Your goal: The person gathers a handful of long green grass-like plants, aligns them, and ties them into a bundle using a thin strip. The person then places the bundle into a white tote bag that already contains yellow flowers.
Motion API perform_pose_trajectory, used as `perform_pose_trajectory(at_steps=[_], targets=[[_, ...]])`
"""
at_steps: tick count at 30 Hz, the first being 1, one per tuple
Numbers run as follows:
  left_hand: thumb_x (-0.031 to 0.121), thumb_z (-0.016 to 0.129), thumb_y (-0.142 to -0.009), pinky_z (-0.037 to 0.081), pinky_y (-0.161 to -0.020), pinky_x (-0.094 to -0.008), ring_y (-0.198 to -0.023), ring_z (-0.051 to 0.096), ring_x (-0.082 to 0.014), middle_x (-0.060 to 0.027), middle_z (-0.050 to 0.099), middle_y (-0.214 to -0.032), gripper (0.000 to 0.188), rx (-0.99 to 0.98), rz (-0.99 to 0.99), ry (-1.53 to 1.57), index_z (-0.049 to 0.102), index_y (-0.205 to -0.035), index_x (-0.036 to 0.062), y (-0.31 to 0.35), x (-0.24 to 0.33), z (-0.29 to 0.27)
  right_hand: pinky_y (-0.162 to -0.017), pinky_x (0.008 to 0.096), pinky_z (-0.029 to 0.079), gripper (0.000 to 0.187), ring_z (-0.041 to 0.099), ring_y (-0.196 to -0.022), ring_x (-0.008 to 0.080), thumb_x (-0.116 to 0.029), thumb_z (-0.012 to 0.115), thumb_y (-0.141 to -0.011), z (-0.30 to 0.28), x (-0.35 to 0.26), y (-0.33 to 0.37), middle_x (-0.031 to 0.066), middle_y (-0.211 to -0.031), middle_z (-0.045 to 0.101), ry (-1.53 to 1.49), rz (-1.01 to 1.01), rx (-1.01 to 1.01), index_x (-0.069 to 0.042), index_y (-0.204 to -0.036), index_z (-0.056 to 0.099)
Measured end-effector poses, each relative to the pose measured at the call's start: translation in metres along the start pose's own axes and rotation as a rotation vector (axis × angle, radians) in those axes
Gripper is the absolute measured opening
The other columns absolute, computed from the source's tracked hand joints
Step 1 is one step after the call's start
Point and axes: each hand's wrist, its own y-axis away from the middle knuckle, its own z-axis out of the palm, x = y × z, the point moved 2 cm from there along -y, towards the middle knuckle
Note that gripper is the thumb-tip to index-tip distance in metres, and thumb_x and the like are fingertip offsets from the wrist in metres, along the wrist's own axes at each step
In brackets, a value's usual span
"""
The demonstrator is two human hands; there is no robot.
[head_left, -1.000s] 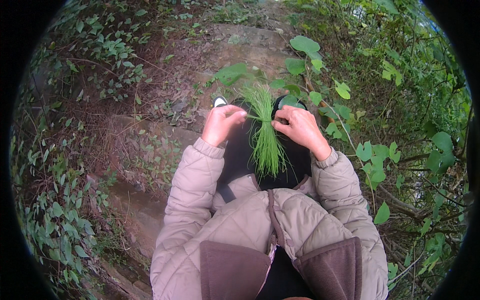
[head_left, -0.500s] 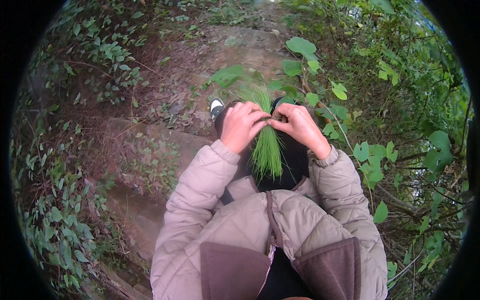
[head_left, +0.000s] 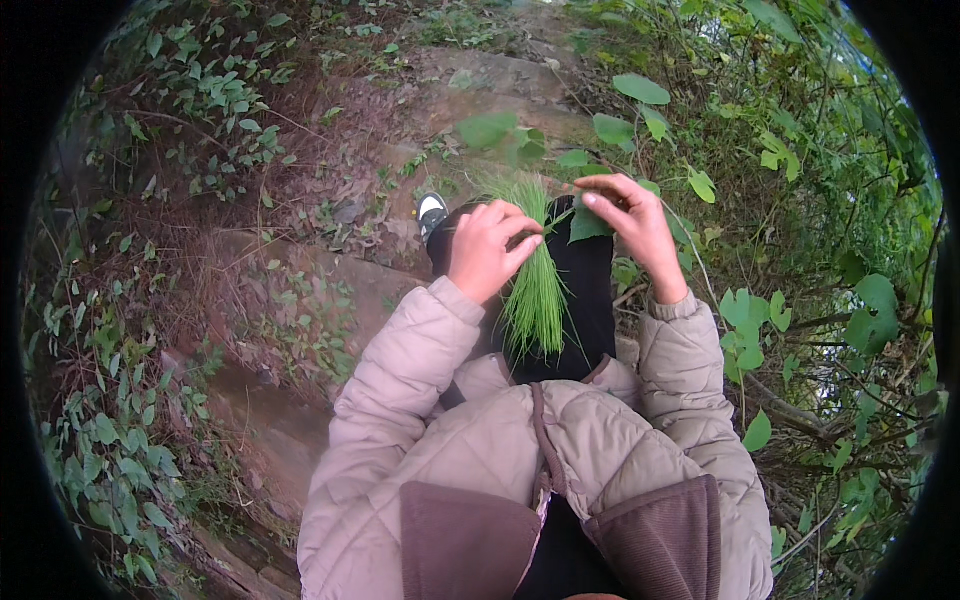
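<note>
A bundle of long, thin green grass blades hangs over my dark-trousered lap, pinched near its upper middle. My left hand is closed on the bundle, thumb and fingertips together at its gathered part. To the right and slightly higher, my right hand is apart from the grass, its thumb and forefinger parted. A broad green leaf is just below those fingertips, beside the bundle; a short green strand sticks out from the bundle toward it. Whether the right fingers touch the leaf is unclear.
Leafy vines and tangled stems crowd the right side, some leaves hanging close to my right arm. Low bushes grow at the left. Earthy stone steps with dead leaves run beside me. My shoe shows beyond my left hand.
My right hand has left the gathered part of the grass and moved right and slightly up, its fingers parting. The left hand keeps its hold. Nearby vine leaves have shifted right.
</note>
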Motion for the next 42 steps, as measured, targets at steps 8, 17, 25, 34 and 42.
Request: perform_pose_trajectory(at_steps=[8,17,25,34,42], targets=[[0.008,0.072,-0.074,0.047,-0.068,-0.0287,-0.077,0.059,-0.0177,-0.0074,0.063,-0.084,0.013,0.02,-0.136,0.217,0.068,-0.085,0.0017,0.0,-0.011,-0.002,-0.073,0.0328,0.043,0.025,0.055,-0.079,0.0232,-0.016,0.073,-0.074,0.05,0.01,0.032,0.0065,-0.088,0.062,0.458,-0.338,0.113,-0.007,-0.097,0.07],[0.016,0.075,-0.071,0.044,-0.082,-0.0341,-0.092,0.056,-0.022,-0.006,0.062,-0.096,0.031,0.026,-0.06,-0.06,0.067,-0.1,0.0082,0.007,-0.014,-0.022,-0.07,0.0325,0.044,0.014,0.059,-0.077,0.0208,-0.016,0.071,-0.073,0.051,0.013,0.021,0.0018,-0.086,0.066,0.412,-0.448,0.121,-0.01,-0.086,0.071],[0.022,0.072,-0.072,0.039,-0.078,-0.0358,-0.091,0.053,-0.0203,0.0032,0.059,-0.091,0.012,0.051,0.057,-0.232,0.07,-0.082,0.0168,0.002,-0.019,-0.019,-0.071,0.031,0.049,0.014,0.062,-0.079,0.0204,-0.008,0.069,-0.075,0.048,0.014,0.016,0.0026,-0.091,0.068,0.226,-0.537,-0.07,-0.007,-0.09,0.068],[0.021,0.069,-0.077,0.037,-0.075,-0.0341,-0.085,0.056,-0.0189,0.0021,0.062,-0.083,0.01,-0.012,0.041,-0.229,0.065,-0.081,0.0128,-0.004,-0.019,-0.022,-0.071,0.0314,0.05,0.018,0.063,-0.082,0.021,-0.007,0.068,-0.075,0.044,0.01,0.013,0.0046,-0.094,0.067,0.197,-0.637,-0.25,-0.007,-0.093,0.067],[0.02,0.069,-0.074,0.039,-0.077,-0.0361,-0.087,0.052,-0.0226,-0.0022,0.054,-0.089,0.011,-0.073,-0.023,-0.303,0.064,-0.081,0.0122,0.0,-0.01,-0.016,-0.074,0.0321,0.051,0.018,0.064,-0.087,0.0236,-0.004,0.066,-0.077,0.048,0.015,0.014,0.0063,-0.092,0.067,0.094,-0.558,-0.379,-0.003,-0.094,0.066]])
